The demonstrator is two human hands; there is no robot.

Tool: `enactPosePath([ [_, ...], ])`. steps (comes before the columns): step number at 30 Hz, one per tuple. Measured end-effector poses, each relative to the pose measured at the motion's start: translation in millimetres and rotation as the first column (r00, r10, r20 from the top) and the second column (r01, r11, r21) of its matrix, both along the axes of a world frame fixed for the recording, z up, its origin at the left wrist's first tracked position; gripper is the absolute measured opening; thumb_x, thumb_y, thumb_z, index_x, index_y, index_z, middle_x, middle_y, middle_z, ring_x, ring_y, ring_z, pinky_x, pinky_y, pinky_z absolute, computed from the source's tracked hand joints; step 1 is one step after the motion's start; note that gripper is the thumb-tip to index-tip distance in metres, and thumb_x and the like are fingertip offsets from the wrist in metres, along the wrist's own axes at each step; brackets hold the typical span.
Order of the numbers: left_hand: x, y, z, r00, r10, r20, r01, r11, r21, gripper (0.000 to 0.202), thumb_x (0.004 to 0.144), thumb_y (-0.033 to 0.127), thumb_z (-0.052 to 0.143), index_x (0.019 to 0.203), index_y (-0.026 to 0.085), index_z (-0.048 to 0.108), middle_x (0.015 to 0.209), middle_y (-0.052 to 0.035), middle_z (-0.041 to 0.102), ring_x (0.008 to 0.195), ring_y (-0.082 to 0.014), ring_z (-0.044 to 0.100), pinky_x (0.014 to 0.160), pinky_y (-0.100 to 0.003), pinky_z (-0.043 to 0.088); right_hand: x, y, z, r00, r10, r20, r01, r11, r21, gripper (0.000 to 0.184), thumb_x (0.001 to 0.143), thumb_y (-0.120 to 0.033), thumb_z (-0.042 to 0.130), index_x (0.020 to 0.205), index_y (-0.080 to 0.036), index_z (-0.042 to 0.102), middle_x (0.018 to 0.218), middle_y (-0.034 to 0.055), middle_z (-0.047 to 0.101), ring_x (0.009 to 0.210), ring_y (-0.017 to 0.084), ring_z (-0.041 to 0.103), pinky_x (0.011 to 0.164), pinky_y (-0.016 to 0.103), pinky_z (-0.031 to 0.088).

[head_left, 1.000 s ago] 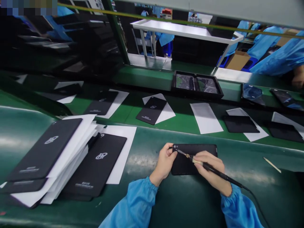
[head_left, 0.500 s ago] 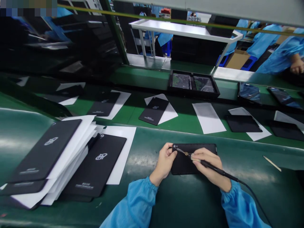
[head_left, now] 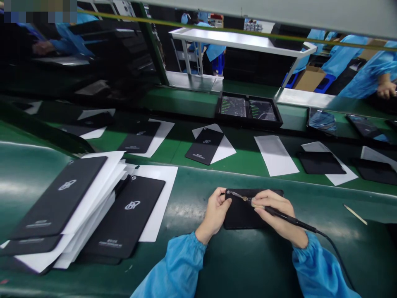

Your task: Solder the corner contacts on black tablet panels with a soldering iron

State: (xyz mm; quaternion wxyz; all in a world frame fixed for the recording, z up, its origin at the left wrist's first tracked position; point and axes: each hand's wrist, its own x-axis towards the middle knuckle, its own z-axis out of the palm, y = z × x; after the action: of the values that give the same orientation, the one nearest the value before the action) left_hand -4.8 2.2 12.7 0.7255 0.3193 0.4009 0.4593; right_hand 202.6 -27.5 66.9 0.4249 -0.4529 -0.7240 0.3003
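A black tablet back cover lies flat on the green bench in front of me. My left hand pinches its upper left corner between thumb and fingers. In my right hand is a soldering iron, gripped like a pen, with its cable trailing down to the right. The iron's tip is at the small camera opening near the cover's upper left corner, close to my left fingertips. Whether the tip touches the surface I cannot tell. Blue sleeves cover both my forearms.
Black back covers interleaved with white sheets are stacked at left. A thin wooden stick lies at right. Beyond the bench, a green belt carries covers on white sheets; behind it are a black tray with two screens and people in blue.
My right hand and the soldering iron have shifted slightly right. Covers and sheets on the near belt have moved a little right, while the black tray behind has moved left.
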Motion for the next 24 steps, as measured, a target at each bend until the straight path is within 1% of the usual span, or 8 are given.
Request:
enactPosePath([
  [5,0,0,-1.2,1.0,0.003,-0.021,-0.003,1.0,0.008,0.029,0.075,0.029,0.075,0.091,0.02,0.053,0.069,0.0012,0.069,0.055,-0.0127,0.062,0.055,-0.022,0.046,-3,6,0.8,1.0,0.014,0.01,-0.014,1.0,-0.005,0.014,0.089,-0.021,0.067,0.1,-0.024,0.075,0.098,0.0075,0.071,0.089,0.019,0.069,0.08,0.032,0.057],
  [12,-1,0,-1.7,1.0,-0.009,-0.03,0.009,1.0,0.018,0.027,0.076,0.029,0.073,0.091,0.02,0.053,0.07,0.001,0.069,0.055,-0.0125,0.062,0.055,-0.022,0.047,0,13,6.9,0.997,0.065,0.04,-0.064,0.997,-0.035,0.014,0.09,-0.022,0.065,0.1,-0.023,0.076,0.099,0.0079,0.071,0.09,0.02,0.07,0.082,0.032,0.058],
  [18,-1,0,-8.4,1.0,-0.012,-0.016,0.012,1.0,0.023,0.028,0.076,0.03,0.075,0.091,0.02,0.054,0.071,0.0008,0.07,0.055,-0.0122,0.062,0.055,-0.021,0.046,0,14,5.8,0.995,0.087,0.051,-0.086,0.996,-0.032,0.015,0.091,-0.024,0.064,0.1,-0.022,0.075,0.1,0.0088,0.071,0.091,0.02,0.07,0.082,0.033,0.059],
  [21,-1,0,-9.6,1.0,-0.013,-0.015,0.014,1.0,0.024,0.027,0.077,0.029,0.074,0.092,0.02,0.054,0.072,0.0005,0.07,0.055,-0.0121,0.062,0.055,-0.021,0.047,1,10,5.7,0.996,0.07,0.05,-0.069,0.997,-0.025,0.016,0.09,-0.022,0.065,0.102,-0.024,0.076,0.1,0.0083,0.071,0.092,0.02,0.07,0.083,0.033,0.059],
  [24,0,0,-7.4,1.0,-0.009,-0.018,0.009,1.0,0.022,0.026,0.076,0.028,0.073,0.092,0.02,0.054,0.071,0.0007,0.07,0.055,-0.0123,0.062,0.055,-0.021,0.047,1,5,7.0,0.999,0.04,0.027,-0.04,0.999,-0.003,0.016,0.089,-0.02,0.067,0.101,-0.024,0.076,0.098,0.0073,0.072,0.089,0.019,0.07,0.08,0.03,0.058],
])
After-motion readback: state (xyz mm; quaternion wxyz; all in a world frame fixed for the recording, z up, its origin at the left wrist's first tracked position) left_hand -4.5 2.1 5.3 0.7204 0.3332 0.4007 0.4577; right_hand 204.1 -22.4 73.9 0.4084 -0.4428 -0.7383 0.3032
